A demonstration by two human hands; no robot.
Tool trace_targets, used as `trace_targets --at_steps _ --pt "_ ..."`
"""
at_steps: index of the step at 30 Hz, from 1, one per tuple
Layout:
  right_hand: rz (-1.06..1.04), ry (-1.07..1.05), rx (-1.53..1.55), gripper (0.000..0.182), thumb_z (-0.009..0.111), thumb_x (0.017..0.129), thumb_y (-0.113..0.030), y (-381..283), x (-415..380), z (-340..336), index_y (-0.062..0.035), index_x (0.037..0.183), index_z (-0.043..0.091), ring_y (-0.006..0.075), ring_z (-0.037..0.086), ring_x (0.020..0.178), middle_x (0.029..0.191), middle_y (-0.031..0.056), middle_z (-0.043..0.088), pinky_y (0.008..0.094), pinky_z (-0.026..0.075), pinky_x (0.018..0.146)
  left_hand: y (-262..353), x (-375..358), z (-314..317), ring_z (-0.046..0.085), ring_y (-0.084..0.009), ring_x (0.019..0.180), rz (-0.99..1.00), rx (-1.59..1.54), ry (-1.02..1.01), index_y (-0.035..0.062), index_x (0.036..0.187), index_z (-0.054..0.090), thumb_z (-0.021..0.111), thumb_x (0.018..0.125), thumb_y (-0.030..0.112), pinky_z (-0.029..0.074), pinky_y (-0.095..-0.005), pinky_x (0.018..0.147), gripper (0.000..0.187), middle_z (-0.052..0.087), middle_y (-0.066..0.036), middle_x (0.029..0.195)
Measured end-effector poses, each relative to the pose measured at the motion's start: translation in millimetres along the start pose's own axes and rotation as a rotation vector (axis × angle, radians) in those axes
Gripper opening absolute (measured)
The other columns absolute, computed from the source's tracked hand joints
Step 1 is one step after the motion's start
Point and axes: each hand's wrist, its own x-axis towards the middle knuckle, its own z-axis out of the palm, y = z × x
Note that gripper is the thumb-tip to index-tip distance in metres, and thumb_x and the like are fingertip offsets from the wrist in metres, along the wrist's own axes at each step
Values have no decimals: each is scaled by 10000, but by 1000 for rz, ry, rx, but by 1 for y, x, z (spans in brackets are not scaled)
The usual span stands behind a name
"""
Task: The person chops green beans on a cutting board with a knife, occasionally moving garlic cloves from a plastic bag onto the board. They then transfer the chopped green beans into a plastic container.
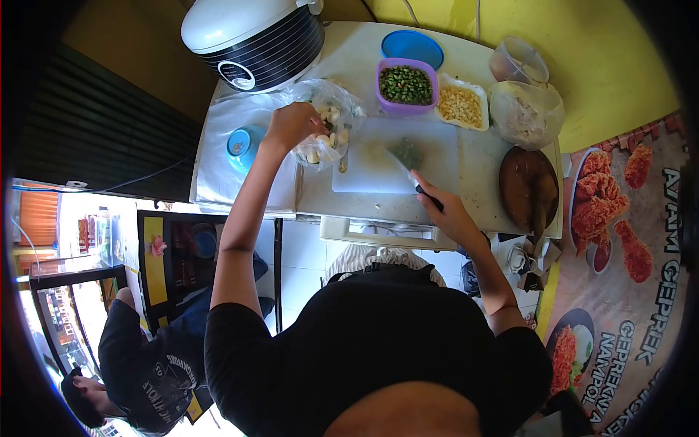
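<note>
My right hand (445, 215) grips a knife (428, 198) by its black handle, its blade angled over the white cutting board (364, 178). Beside the blade lies a small heap of chopped greens (410, 154). My left hand (297, 124) reaches over the mouth of a clear plastic bag (342, 95) with pale pieces inside that look like peeled garlic cloves (313, 156). Its fingers are bent downward and together; whatever they pinch is hidden. A small loose piece (342, 167) lies on the board's left edge.
Behind the board stand a purple tub of chopped green pieces (408, 109), a white tray of chopped yellowish bits (484, 120) and a blue lid (413, 49). To the right are a knotted plastic bag (526, 113) and a round wooden board (513, 193). A rice cooker (255, 44) and blue cup (246, 146) stand left. Another person (149, 371) is lower left.
</note>
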Motion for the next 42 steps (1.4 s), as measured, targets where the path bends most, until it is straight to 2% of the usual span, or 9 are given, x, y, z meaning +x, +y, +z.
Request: trace_targets --at_steps 5,7,9,15,17,19,25,28,42 --pt "-11 4 -29 495 511 965 -177 6 1 0 -238 1438 380 110 357 596 651 47 370 247 391 600 -22 26 5 674 -233 762 69 -24 -148 124 796 758 769 649 342 512 -321 701 263 715 -77 826" --pt "-6 22 13 489 512 967 -145 3 1 -1 -190 1438 390 75 343 590 653 -16 347 223 366 568 -26 27 3 678 -238 779 78 -36 -215 131 791 761 777 619 361 519 -328 706 287 716 -88 832" --pt "-25 34 27 488 512 967 -143 2 0 0 -190 1437 393 71 344 584 648 -18 348 221 366 563 -22 18 -2 666 -207 686 114 -140 -144 79 823 754 760 687 298 509 -306 663 258 718 -81 794" --pt "-14 35 35 489 513 964 -141 4 -1 2 -204 1433 393 82 338 586 650 5 337 227 369 568 22 -33 -15 667 -205 713 98 -314 190 118 819 755 723 745 258 515 -291 670 162 708 -83 807" --pt "-11 25 12 495 514 962 -148 9 -3 4 -223 1434 386 98 337 591 653 32 325 238 375 580 55 -55 12 623 -156 671 288 -358 179 99 856 750 745 767 193 501 -282 632 129 696 -48 800" --pt "-49 24 4 490 509 963 -142 13 0 6 -214 1432 387 93 332 587 652 31 318 242 370 569 72 -65 34 651 -180 743 256 -383 54 124 844 741 712 781 276 510 -307 666 167 674 -59 817" --pt "-48 92 58 489 509 960 -103 3 -8 6 -186 1430 402 68 327 574 640 -22 331 222 352 541 88 -58 90 656 -206 701 156 -361 253 94 784 728 724 775 284 518 -329 621 190 650 -50 773" --pt "-54 86 47 483 504 963 -136 3 -10 8 -214 1428 397 102 319 543 610 57 311 259 367 534 93 -58 94 655 -202 700 98 -373 322 87 783 729 725 774 281 517 -329 620 194 648 -49 773" --pt "-61 81 -116 492 504 966 -162 5 -11 10 -255 1434 384 183 387 450 542 133 388 301 406 513 89 -63 96 631 -174 656 117 -362 390 143 827 750 726 762 260 504 -312 592 135 623 -16 757"
